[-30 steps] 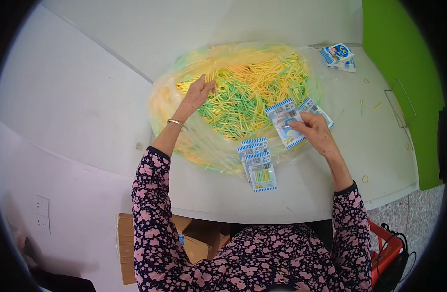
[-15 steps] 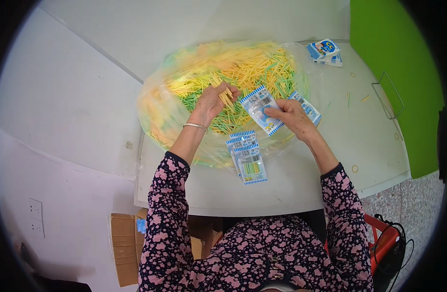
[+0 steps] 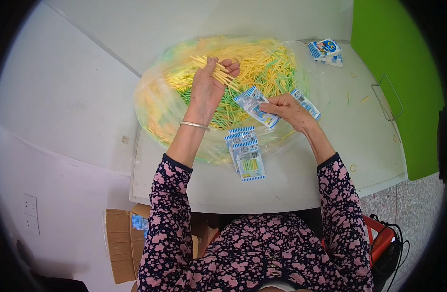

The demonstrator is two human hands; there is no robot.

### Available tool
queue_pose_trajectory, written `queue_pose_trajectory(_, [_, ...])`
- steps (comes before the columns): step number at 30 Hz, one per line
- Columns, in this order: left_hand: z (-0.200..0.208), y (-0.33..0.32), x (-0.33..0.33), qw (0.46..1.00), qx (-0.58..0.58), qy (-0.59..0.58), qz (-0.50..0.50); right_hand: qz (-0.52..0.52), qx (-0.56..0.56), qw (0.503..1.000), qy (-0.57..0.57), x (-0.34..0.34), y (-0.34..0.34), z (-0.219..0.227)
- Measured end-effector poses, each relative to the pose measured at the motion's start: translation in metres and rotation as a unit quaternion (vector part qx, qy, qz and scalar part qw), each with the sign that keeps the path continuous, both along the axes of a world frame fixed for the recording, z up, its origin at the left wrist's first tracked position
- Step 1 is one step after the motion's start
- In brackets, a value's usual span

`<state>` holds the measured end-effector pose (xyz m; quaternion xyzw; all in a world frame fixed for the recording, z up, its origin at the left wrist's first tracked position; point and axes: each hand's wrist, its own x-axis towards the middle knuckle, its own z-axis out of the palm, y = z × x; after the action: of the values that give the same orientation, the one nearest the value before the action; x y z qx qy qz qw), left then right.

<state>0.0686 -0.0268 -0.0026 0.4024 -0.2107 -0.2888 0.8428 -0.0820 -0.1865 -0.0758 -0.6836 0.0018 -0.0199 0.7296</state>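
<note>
My left hand is closed round a small bunch of thin yellow sticks, held above a big clear plastic bag. Loose yellow and green sticks fill that bag. Between the thumb and fingers of my right hand is a small blue-and-white packet, tilted, its upper end just below the bunch. Another packet lies partly behind my right hand. Several overlapping packets rest at the bag's near edge, the top one showing sticks through its window.
Two or so packets lie at the table's back right. A few stray sticks and rubber bands are scattered on the right of the table. A green panel with a wire handle borders that side. Cardboard stands below left.
My left hand has lifted away from the bag's contents with the yellow sticks, which now lean across its fingers. The packet in my right hand has tilted and shifted slightly left and up.
</note>
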Motion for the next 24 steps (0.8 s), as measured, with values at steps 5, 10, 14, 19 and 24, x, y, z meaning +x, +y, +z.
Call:
queue_pose_trajectory(5, [0.001,-0.004,-0.02,1.0,-0.008,-0.013,0.007,0.007,0.024,1.0,0.012,-0.002,0.004,0.005])
queue_pose_trajectory(10, [-0.005,-0.003,-0.037,0.999,0.017,-0.024,-0.014,0.022,0.067,0.997,0.027,-0.005,0.007,0.006])
queue_pose_trajectory(14, [-0.009,0.001,-0.045,0.996,0.064,-0.064,0.002,0.031,0.079,0.996,0.032,-0.009,0.007,0.008])
queue_pose_trajectory(19, [-0.011,0.0,-0.061,0.99,0.09,-0.108,0.02,0.019,0.074,0.996,0.034,-0.005,0.006,-0.002])
queue_pose_trajectory(24, [-0.007,-0.005,-0.069,0.967,0.109,-0.218,0.076,0.041,0.063,0.997,0.034,-0.008,0.004,-0.001])
